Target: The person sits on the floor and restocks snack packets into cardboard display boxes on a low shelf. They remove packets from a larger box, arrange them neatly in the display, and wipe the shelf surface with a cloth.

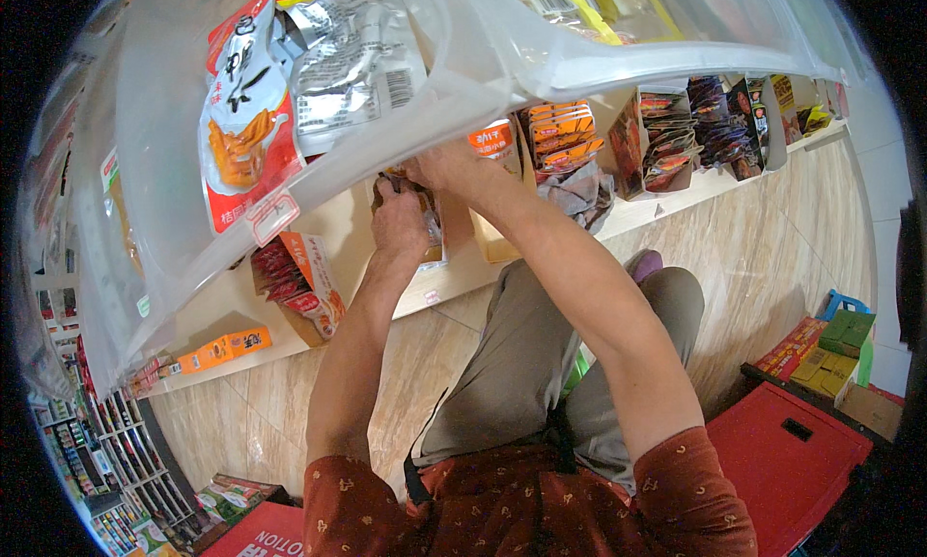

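Both of my hands reach under a translucent plastic bin to a display box [436, 254] on a pale shelf board [420, 296]. The fingers of my left hand [400, 217] curl at the box's open top, over small dark packets [432, 220] inside it. My right hand [438, 167] is just beyond, at the far side of the same box. The bin's rim hides part of that hand and its fingertips, so what it holds does not show. Beside my right forearm stands an orange-and-white box [496, 141]. A crumpled grey cloth [579, 195] lies farther right.
The plastic bin [463, 101], holding silver-and-red snack pouches [246, 137], overhangs the shelf. More packet-filled boxes [659, 141] line it rightward; a red-and-white box [311, 282] and an orange carton [224, 348] stand left. Behind me are red-topped surfaces [782, 456] and small cartons [825, 361].
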Demonstrator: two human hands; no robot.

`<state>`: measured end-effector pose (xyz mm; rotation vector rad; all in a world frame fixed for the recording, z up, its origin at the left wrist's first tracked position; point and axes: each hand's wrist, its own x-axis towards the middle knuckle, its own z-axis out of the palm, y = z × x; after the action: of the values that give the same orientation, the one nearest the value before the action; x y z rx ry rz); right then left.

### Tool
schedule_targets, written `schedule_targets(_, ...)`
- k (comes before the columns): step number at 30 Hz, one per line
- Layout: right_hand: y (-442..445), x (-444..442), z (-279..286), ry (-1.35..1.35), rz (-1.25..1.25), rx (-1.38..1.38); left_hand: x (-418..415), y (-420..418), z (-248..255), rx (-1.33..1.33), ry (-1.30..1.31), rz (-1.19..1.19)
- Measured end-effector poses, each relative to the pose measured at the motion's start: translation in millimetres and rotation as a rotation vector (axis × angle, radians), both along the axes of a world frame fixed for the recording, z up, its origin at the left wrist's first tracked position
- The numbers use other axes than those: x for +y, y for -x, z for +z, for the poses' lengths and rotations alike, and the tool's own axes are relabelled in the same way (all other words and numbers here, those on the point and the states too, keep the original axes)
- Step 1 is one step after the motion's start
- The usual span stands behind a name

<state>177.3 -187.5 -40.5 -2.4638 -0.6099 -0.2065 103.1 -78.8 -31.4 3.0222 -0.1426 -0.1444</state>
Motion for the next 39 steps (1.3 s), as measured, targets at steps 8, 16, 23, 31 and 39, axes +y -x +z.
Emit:
schedule_targets(8, 3, -1, 8, 0.020, -0.022, 0.064, 16, 18, 7, 0.007, 0.045, -0.152)
schedule_targets(16, 15, -3, 21, 0.033, -0.033, 0.089, 21, 29, 7, -0.216, 0.141, -0.181)
schedule_targets(23, 8, -3, 10, 0.054, -0.020, 0.028, 12, 5, 5, -0.317, 0.118, -0.098)
schedule_targets(31, 16, -4, 9, 0.007, -0.013, -0.041, 17, 10, 4, -0.277, 0.095, -0.110)
schedule_targets(39, 19, 1, 4, 0.127, 0.042, 0.027, 5, 9, -4, -0.272, 0.140, -0.045)
